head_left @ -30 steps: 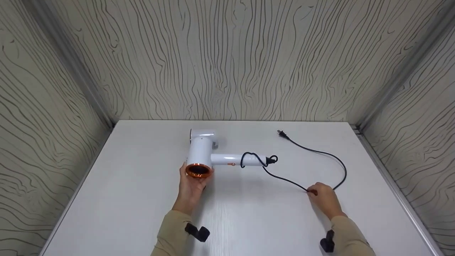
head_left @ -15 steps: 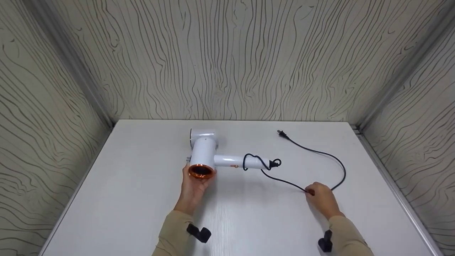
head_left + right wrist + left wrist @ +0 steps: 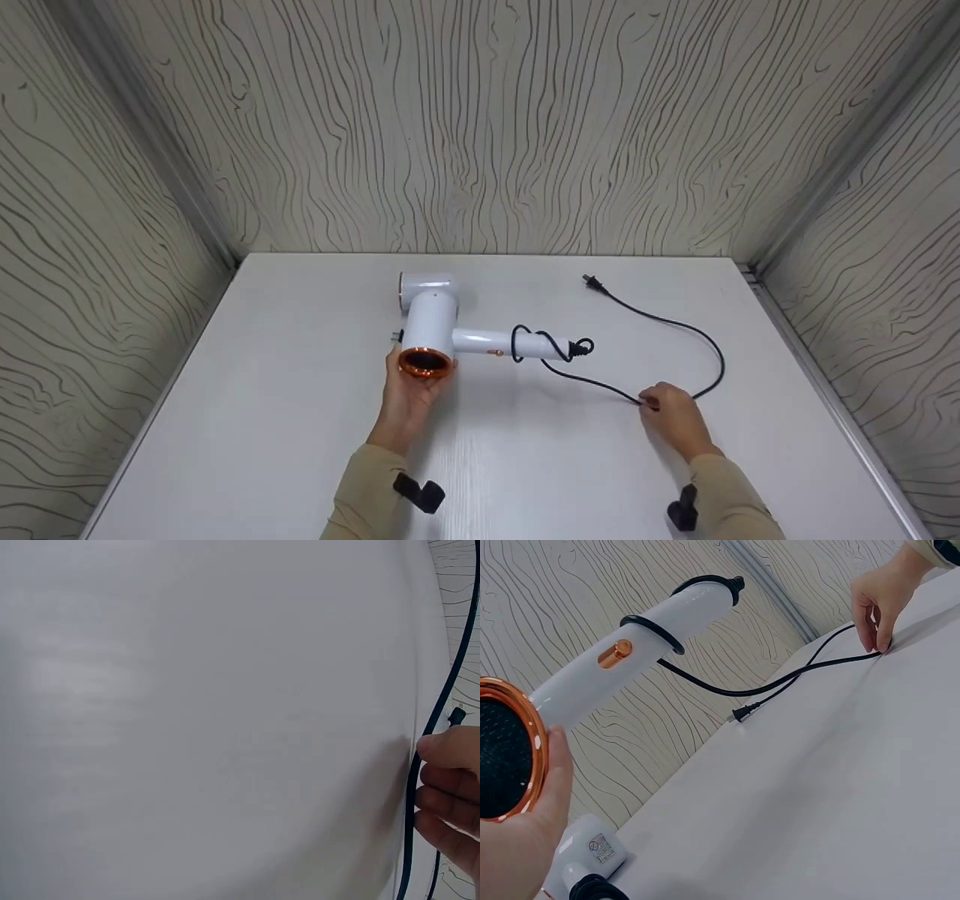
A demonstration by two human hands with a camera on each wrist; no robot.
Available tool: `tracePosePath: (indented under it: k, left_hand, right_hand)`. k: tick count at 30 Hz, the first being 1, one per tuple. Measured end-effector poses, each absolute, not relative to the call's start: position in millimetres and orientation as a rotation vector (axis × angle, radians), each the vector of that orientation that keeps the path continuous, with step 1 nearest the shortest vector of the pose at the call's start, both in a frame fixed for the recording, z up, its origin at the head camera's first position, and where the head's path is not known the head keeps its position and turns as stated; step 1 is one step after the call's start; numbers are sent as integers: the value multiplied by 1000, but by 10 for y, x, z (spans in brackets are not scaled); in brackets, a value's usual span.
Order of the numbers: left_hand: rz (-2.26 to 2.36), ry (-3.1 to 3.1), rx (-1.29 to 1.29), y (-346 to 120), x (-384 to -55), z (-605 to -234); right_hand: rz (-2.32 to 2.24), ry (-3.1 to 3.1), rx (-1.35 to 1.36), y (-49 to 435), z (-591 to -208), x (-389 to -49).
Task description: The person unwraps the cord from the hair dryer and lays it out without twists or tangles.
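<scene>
Hands (image 3: 407,396) (image 3: 673,417) well apart — table edge (image 3: 510,259) beyond

Wood-patterned panels (image 3: 480,127) around a white table (image 3: 285,360) suggest a booth

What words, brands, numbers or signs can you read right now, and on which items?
No words, brands or numbers can be read.
Label on the second white hair dryer: a round sign and fine print, too small and blurred to read.
Hair dryer in the left hand: no text visible.
Cord and plug: none visible.
</scene>
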State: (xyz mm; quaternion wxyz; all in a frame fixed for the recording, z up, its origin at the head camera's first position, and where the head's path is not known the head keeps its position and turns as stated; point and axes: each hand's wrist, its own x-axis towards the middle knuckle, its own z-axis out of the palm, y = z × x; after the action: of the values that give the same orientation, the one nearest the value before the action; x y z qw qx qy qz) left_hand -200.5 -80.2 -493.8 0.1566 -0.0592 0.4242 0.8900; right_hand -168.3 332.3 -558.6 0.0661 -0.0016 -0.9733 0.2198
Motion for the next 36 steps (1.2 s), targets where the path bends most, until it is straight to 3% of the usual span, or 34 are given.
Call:
tracePosePath:
  k: [19, 36]
  left_hand:
    - [2553, 1244, -156, -788, -2021, -4962]
    - [2574, 1173, -195, -768, -2031, -4961]
  right_hand:
    - [650, -2911, 37, 3056, -5467, -1787]
    - [725, -2762, 208, 2527, -5335, -1909]
